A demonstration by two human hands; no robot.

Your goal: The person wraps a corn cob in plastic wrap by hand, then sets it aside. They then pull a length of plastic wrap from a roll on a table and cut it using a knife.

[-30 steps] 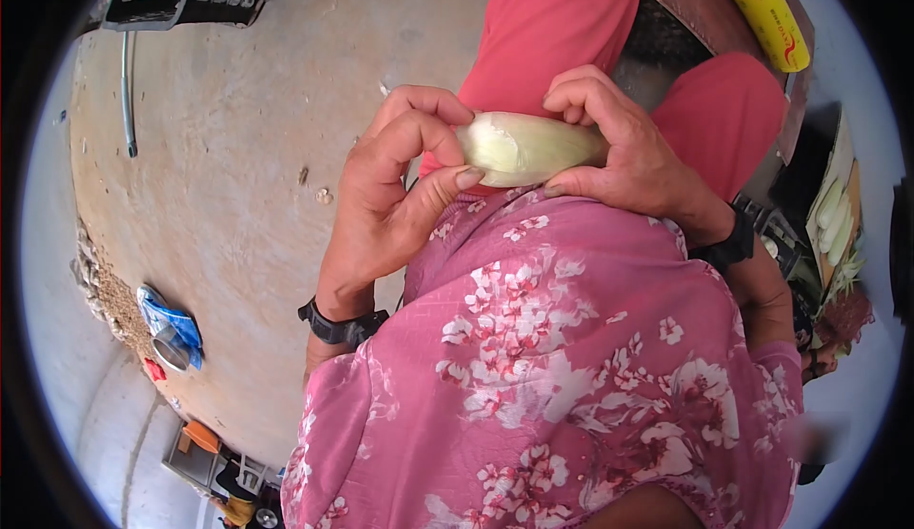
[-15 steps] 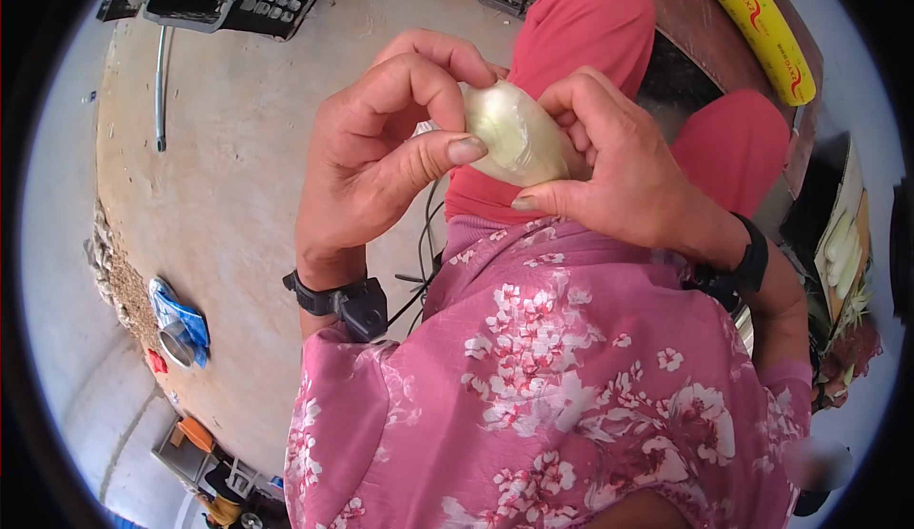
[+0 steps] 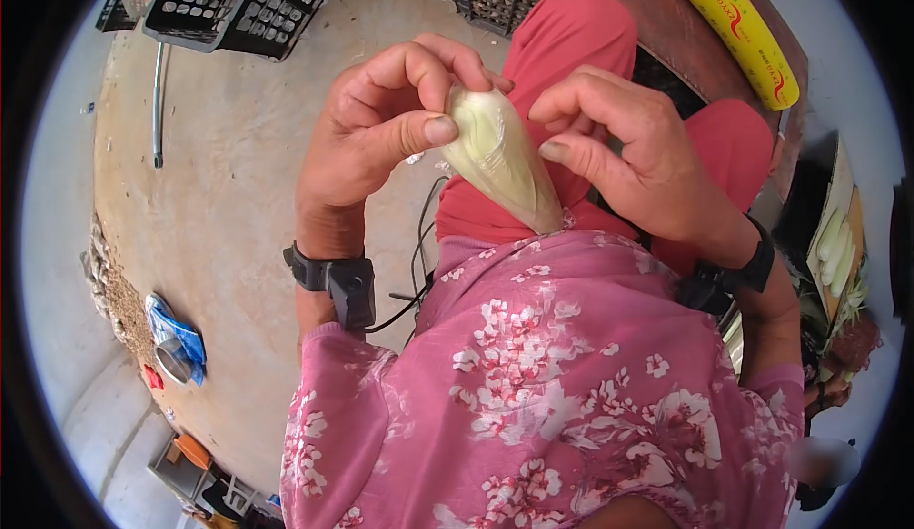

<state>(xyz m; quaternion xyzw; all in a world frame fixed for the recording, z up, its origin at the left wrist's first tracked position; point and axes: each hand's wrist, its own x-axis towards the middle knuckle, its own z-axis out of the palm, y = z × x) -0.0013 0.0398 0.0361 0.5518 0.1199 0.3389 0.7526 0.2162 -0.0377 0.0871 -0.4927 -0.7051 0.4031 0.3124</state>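
A pale green-white, tapered vegetable head (image 3: 505,162), shiny as if in clear film, hangs with its narrow end down over my lap. My left hand (image 3: 386,115) pinches its broad upper end between thumb and fingers. Just right of it is my right hand (image 3: 633,139), fingers curled and the thumb apart from the index finger, with nothing visible between them. A small gap shows between this hand and the vegetable.
Black plastic crates (image 3: 233,5) stand at the upper left, and another crate (image 3: 495,0) at the top. A yellow printed roll (image 3: 733,29) lies at the upper right. Several pale vegetables (image 3: 835,253) lie at the right. A blue bag (image 3: 186,329) and metal cup (image 3: 173,359) are on the floor.
My right hand has let go of the vegetable and moved slightly right. The vegetable has turned so that its narrow end points down, still in my left hand.
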